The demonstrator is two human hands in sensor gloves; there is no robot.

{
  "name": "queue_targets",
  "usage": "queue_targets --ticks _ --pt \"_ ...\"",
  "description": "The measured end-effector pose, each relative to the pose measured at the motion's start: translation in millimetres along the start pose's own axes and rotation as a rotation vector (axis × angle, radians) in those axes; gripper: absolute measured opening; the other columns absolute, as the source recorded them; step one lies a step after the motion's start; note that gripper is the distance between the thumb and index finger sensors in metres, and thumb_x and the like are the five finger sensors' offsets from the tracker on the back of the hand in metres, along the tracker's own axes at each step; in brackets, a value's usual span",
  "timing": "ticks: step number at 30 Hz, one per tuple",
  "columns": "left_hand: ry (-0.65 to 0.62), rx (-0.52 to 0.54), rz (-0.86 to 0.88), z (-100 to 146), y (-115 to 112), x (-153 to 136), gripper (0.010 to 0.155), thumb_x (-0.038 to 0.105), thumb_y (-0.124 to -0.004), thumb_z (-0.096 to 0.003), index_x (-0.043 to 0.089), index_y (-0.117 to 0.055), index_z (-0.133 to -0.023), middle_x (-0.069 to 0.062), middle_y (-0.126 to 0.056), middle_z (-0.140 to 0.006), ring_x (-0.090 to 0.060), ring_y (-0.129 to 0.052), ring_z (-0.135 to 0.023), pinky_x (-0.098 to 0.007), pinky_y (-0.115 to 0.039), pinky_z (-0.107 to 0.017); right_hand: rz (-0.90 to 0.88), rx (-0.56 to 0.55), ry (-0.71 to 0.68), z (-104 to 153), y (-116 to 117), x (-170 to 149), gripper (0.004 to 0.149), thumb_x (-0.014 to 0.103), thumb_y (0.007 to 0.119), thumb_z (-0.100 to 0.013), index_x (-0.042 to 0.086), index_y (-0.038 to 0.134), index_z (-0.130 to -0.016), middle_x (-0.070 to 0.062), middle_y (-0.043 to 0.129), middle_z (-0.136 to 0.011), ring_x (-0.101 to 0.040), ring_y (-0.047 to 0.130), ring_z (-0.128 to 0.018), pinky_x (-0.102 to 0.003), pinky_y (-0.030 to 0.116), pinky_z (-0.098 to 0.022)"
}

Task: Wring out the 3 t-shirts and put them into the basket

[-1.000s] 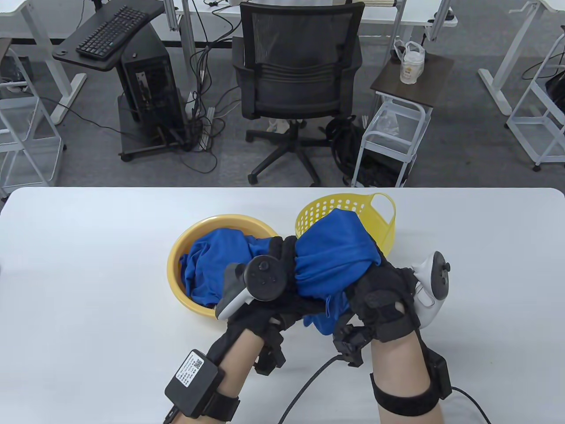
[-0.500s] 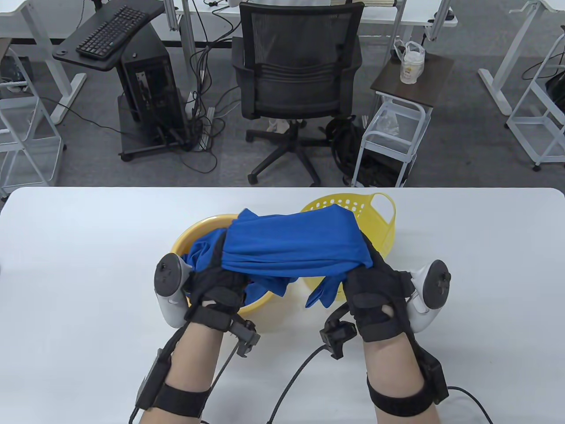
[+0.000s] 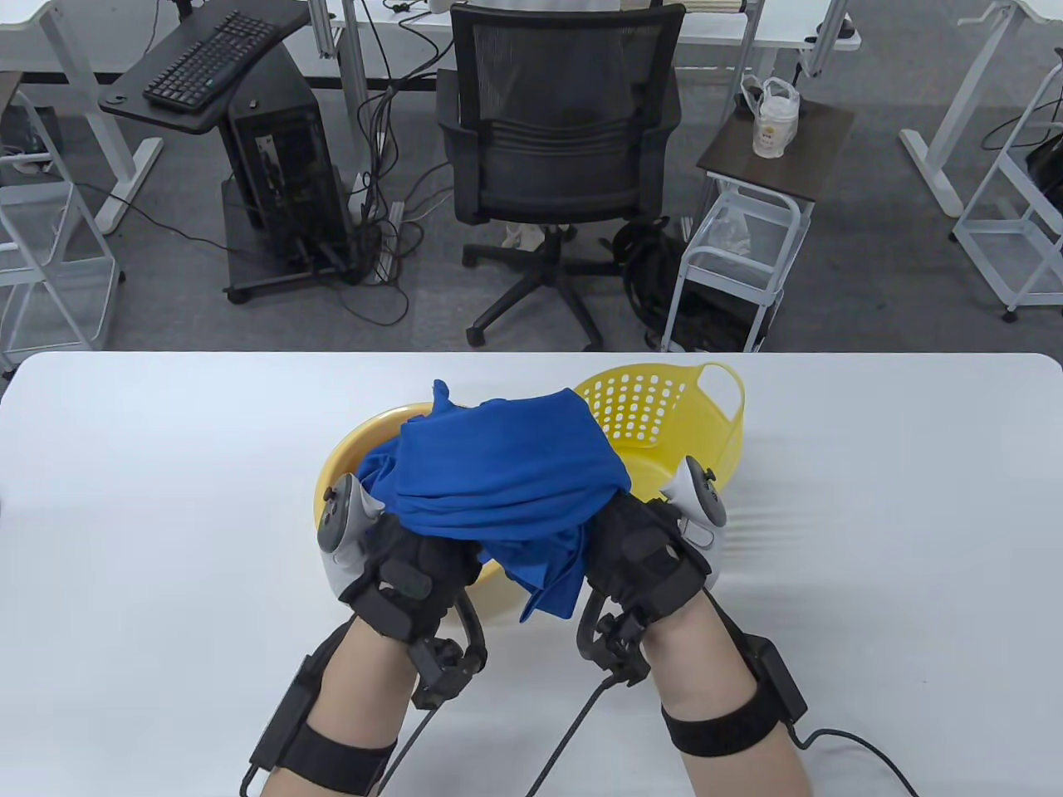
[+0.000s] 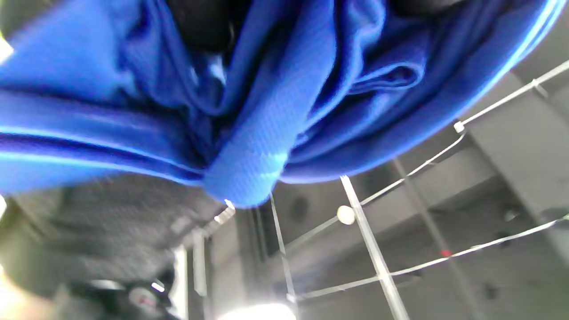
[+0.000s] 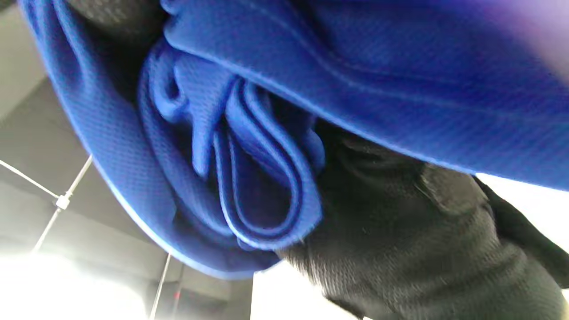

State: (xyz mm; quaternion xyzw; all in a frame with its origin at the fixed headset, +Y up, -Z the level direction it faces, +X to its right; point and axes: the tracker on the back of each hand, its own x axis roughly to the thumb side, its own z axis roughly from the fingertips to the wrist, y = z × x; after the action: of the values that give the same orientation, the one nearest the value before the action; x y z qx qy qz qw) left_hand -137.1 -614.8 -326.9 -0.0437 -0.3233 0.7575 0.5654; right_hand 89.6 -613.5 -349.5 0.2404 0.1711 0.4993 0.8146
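A bunched blue t-shirt [image 3: 507, 469] is held up between both hands, above the yellow basin [image 3: 345, 461] and the near rim of the yellow perforated basket [image 3: 664, 407]. My left hand [image 3: 419, 564] grips its left end and my right hand [image 3: 635, 544] grips its right end. A loose tail of the shirt hangs down between the wrists. More blue cloth [image 3: 378, 473] shows in the basin under the held shirt. Both wrist views are filled with folds of the blue t-shirt [image 4: 249, 102] [image 5: 275, 146] close to the lens.
The white table [image 3: 166, 498] spreads to both sides. Cables from the gloves trail across its near edge. Beyond the far edge stand a black office chair [image 3: 560, 149] and a small white cart [image 3: 739, 241].
The hands first pulled apart and stretched the shirt wide, then came closer together again. The shirt has shifted left, off the basket and over the basin.
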Motion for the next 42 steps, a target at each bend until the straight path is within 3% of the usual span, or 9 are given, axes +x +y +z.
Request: queue_targets --ticks 4,9,14,17,27,30,35,38,42 --pt "0.048 0.074 -0.178 4.0 2.3 5.8 0.064 0.067 -0.055 -0.0642 0.029 -0.051 -0.116 -0.011 -0.018 -0.129 -0.042 -0.009 -0.11 -0.064 -0.023 -0.077 -0.091 -0.006 -0.119 1.6 -0.6 11.0 0.061 0.038 0.077 -0.067 0.0 0.056 -0.109 -0.037 0.065 -0.102 -0.065 0.082 -0.073 -0.059 0.084 -0.046" --pt "0.26 -0.075 -0.078 2.6 -0.3 -11.8 0.079 0.071 -0.054 -0.0652 0.023 -0.026 -0.121 -0.019 -0.014 -0.127 -0.049 -0.015 -0.11 -0.066 -0.029 -0.078 -0.014 -0.158 -0.288 13.9 -6.1 31.3 0.053 0.033 0.08 -0.064 0.002 0.063 -0.104 -0.032 0.074 -0.095 -0.06 0.088 -0.068 -0.055 0.086 -0.043" --pt "0.439 -0.264 -0.104 2.3 -6.2 -24.3 0.092 0.077 -0.057 -0.0635 0.018 -0.015 -0.12 -0.029 -0.034 -0.124 -0.054 -0.06 -0.103 -0.062 -0.063 -0.071 0.023 -0.305 -0.441 25.0 -27.0 45.6 0.052 0.034 0.076 -0.065 0.009 0.057 -0.107 -0.027 0.065 -0.104 -0.06 0.076 -0.08 -0.061 0.078 -0.053" --pt "0.354 -0.411 0.158 -1.8 -20.4 -32.2 0.11 0.084 -0.067 -0.0574 0.022 0.006 -0.114 -0.029 -0.027 -0.124 -0.051 -0.062 -0.104 -0.059 -0.067 -0.073 0.05 -0.231 -0.503 25.3 -28.5 49.5 0.052 0.036 0.072 -0.067 0.014 0.052 -0.109 -0.022 0.059 -0.109 -0.06 0.069 -0.088 -0.063 0.071 -0.061" --pt "0.099 -0.267 0.556 -0.1 -5.5 -27.1 0.122 0.093 -0.066 -0.0498 0.03 0.023 -0.104 -0.024 -0.008 -0.124 -0.049 -0.057 -0.108 -0.055 -0.07 -0.078 0.296 -0.036 -0.565 12.6 24.4 29.9 0.052 0.038 0.076 -0.062 0.017 0.063 -0.108 -0.02 0.062 -0.115 -0.063 0.052 -0.1 -0.077 0.042 -0.066" --pt "0.024 -0.13 0.508 3.0 11.9 -17.0 0.107 0.082 -0.074 -0.0575 0.04 0.008 -0.112 -0.015 -0.018 -0.127 -0.049 -0.06 -0.108 -0.057 -0.072 -0.077 0.451 -0.008 -0.514 8.8 28.8 22.6 0.052 0.044 0.076 -0.063 0.018 0.065 -0.108 -0.024 0.049 -0.12 -0.065 0.035 -0.104 -0.084 0.037 -0.061" --pt "-0.036 0.027 0.398 8.8 30.5 1.8 0.064 0.042 -0.08 -0.0659 0.053 -0.037 -0.112 -0.003 -0.051 -0.123 -0.041 -0.078 -0.1 -0.055 -0.08 -0.073 0.247 -0.011 -0.366 -1.4 15.8 7.1 0.052 0.044 0.076 -0.064 0.011 0.071 -0.103 -0.032 0.046 -0.119 -0.077 0.043 -0.094 -0.087 0.048 -0.054" --pt "-0.08 -0.027 0.315 5.3 27.5 5.5 0.057 0.034 -0.079 -0.0647 0.054 -0.049 -0.108 0.0 -0.055 -0.122 -0.042 -0.075 -0.101 -0.056 -0.076 -0.075 0.094 0.003 -0.213 -4.7 4.2 0.5 0.051 0.044 0.076 -0.065 0.008 0.07 -0.101 -0.038 0.061 -0.109 -0.071 0.082 -0.073 -0.07 0.078 -0.046" --pt "-0.076 -0.13 0.06 -0.6 18.7 13.0 0.053 0.026 -0.084 -0.0593 0.053 -0.066 -0.101 0.004 -0.064 -0.12 -0.046 -0.074 -0.1 -0.058 -0.073 -0.075 0.041 -0.062 -0.051 -2.4 -17.6 0.8 0.048 0.038 0.083 -0.064 0.001 0.077 -0.094 -0.038 0.076 -0.095 -0.059 0.096 -0.05 -0.051 0.089 -0.031"
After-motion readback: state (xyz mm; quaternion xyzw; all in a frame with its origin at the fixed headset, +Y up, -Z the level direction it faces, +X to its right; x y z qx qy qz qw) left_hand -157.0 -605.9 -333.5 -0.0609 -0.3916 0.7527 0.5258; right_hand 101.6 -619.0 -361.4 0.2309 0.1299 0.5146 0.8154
